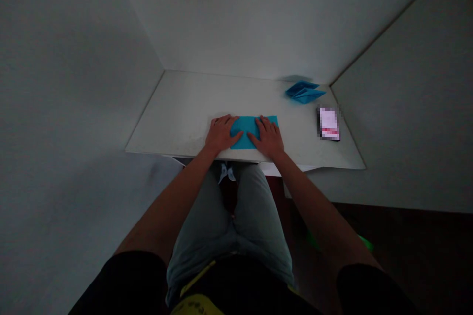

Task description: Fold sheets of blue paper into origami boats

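Observation:
A blue sheet of paper (244, 141), rectangular in outline, lies flat near the front edge of the white tabletop (185, 108). On its left end rests my left hand (221, 133), fingers stretched forward and thumb pointing inward over the paper. My right hand (269, 139) lies on the right part of the sheet, its fingers spread and its thumb toward the left one. The thumbs are a little apart with blue paper showing between them. Both palms face down, and parts of the sheet are hidden beneath the hands.
At the back right stands a folded blue paper shape (304, 92) with pointed ends. In front of it lies a phone-like device (328, 124) with a blurred, lit screen. Walls close in the tabletop at the left, back and right. My legs (254, 202) are below the front edge.

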`<state>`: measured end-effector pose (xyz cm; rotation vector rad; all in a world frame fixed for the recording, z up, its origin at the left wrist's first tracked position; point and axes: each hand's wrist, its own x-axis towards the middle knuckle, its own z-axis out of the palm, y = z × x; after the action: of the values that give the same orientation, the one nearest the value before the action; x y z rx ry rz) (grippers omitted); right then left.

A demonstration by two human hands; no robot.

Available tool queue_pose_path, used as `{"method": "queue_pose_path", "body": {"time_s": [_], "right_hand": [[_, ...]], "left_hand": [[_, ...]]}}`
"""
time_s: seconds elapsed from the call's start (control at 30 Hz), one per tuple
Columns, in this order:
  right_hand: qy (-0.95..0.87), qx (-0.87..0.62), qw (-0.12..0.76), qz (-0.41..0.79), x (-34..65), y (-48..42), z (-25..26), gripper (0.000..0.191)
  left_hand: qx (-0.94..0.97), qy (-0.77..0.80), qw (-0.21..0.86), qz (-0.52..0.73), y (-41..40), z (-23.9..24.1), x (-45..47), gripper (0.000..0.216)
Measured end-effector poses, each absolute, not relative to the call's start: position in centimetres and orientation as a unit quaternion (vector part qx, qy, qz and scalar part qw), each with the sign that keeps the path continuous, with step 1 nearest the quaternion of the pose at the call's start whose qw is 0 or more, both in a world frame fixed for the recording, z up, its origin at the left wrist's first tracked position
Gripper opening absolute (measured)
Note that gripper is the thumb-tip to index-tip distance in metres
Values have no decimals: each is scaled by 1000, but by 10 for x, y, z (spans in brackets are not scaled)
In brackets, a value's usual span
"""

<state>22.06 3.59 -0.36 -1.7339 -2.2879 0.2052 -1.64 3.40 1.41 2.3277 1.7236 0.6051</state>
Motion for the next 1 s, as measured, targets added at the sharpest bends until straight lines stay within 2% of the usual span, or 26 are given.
{"method": "queue_pose_path", "body": {"time_s": [0.1, 0.3, 0.5, 0.67, 0.77, 0.9, 1.0], "right_hand": [[-783, -606, 125, 70, 221, 23, -6, 83], [-769, -620, 132, 85, 224, -2, -9, 84], [-764, -596, 223, 109, 274, -3, -9, 81], [-710, -638, 291, 57, 307, 14, -14, 79], [-711, -641, 284, 55, 303, 17, -16, 78], [-718, -642, 259, 75, 295, 15, -10, 76], [-718, -644, 252, 84, 294, 12, -4, 77]], "left_hand": [[786, 572, 100, 213, 33, 15, -18, 48], [793, 553, 125, 222, 32, 15, -22, 39], [809, 522, 133, 237, 31, 16, -23, 34], [797, 505, 173, 283, 35, 13, -26, 35], [749, 524, 219, 341, 39, 8, -30, 35], [668, 554, 266, 419, 44, 1, -35, 55], [646, 556, 284, 439, 46, -3, -36, 58]]}}
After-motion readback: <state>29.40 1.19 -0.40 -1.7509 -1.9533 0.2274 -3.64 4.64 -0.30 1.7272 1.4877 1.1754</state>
